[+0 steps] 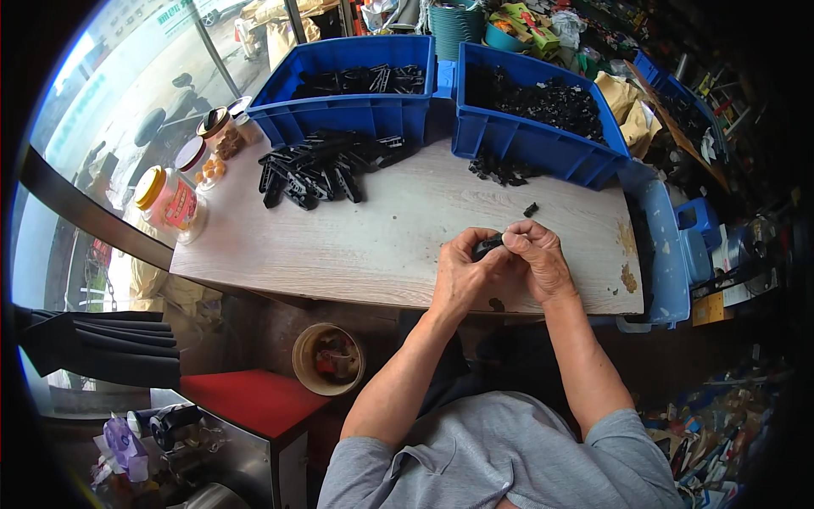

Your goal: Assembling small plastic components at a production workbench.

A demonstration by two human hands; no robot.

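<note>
As hands [462, 265] [545, 265] meet, fingers [527, 228] curled — black part [486, 247] pinched

Parts [315, 165] are black, bins [356, 117] blue, the wood-grained table [339, 246] pale.

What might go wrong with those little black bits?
The black piece held in the fingers might slip and drop. The small loose part near the hands might get bumped away. The heap of long black pieces might slide, because they're piled loosely on the table.
</note>
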